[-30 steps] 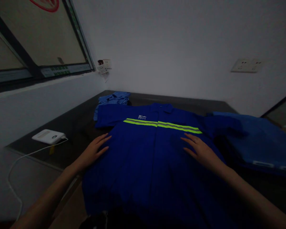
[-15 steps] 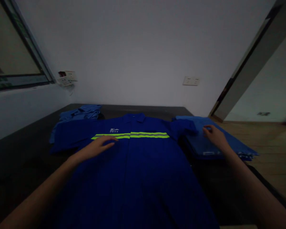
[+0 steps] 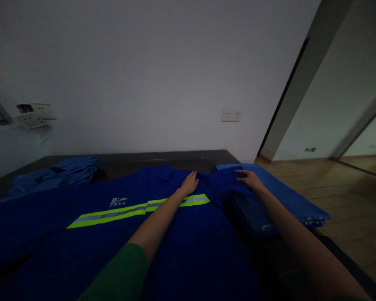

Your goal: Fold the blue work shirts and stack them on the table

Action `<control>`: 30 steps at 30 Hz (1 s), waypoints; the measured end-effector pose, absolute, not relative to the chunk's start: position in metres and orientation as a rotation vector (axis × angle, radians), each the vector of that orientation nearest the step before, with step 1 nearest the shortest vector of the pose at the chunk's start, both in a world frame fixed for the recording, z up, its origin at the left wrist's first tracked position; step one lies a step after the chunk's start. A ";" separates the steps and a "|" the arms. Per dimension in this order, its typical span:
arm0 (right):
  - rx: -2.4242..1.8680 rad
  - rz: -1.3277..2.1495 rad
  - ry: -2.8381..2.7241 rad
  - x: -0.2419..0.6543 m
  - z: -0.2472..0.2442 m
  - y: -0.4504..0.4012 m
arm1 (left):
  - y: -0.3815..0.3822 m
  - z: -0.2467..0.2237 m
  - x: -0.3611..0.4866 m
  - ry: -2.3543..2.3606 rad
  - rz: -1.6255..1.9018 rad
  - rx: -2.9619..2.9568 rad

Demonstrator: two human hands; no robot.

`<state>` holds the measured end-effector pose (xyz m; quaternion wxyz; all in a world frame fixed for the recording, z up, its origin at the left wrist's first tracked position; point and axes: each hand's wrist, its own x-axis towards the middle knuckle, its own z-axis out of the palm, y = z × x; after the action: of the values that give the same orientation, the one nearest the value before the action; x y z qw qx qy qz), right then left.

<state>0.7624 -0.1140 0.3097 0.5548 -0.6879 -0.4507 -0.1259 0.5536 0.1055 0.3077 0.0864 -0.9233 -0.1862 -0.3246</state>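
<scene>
Lying spread on the dark, glossy desk [image 3: 200, 156], the deep-blue collared garment with a yellow-green and grey reflective stripe [image 3: 191, 234] is facing up, its collar [image 3: 164, 172] pointing toward the pale wall [image 3: 138, 83]. The left hand [image 3: 189, 184] is resting on the garment's shoulder beside the collar; whether its fingers are pinching cloth, I cannot tell. The right hand [image 3: 250, 179] is reaching to the outstretched short sleeve [image 3: 221, 184], its thumb and fingers parted. That sleeve is overlapping a stack of flat, folded blue cloth [image 3: 282, 188], while a rumpled lighter-blue cloth heap [image 3: 72, 169] is sitting near the desk's far left corner.
</scene>
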 end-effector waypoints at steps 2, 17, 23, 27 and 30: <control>-1.596 -0.494 -1.171 0.767 0.310 -0.121 | 0.112 0.307 0.569 -0.535 -0.932 -2.754; -1.811 -0.194 -1.070 0.756 0.251 -0.171 | 0.090 0.295 0.599 -0.876 -0.885 -2.640; -1.715 -0.044 -1.153 0.737 0.248 -0.173 | 0.053 0.288 0.585 -0.482 -1.083 -2.527; -1.552 -0.243 -1.106 0.748 0.250 -0.171 | 0.019 0.263 0.575 -0.413 -1.013 -2.676; -1.573 -0.349 -1.114 0.756 0.247 -0.170 | 0.011 0.244 0.571 -0.371 -0.883 -2.712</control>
<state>0.7563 -0.1701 0.2469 0.5577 -0.6666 -0.4721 -0.1477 0.5708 0.0112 0.2445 0.1323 -0.9347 -0.1278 -0.3041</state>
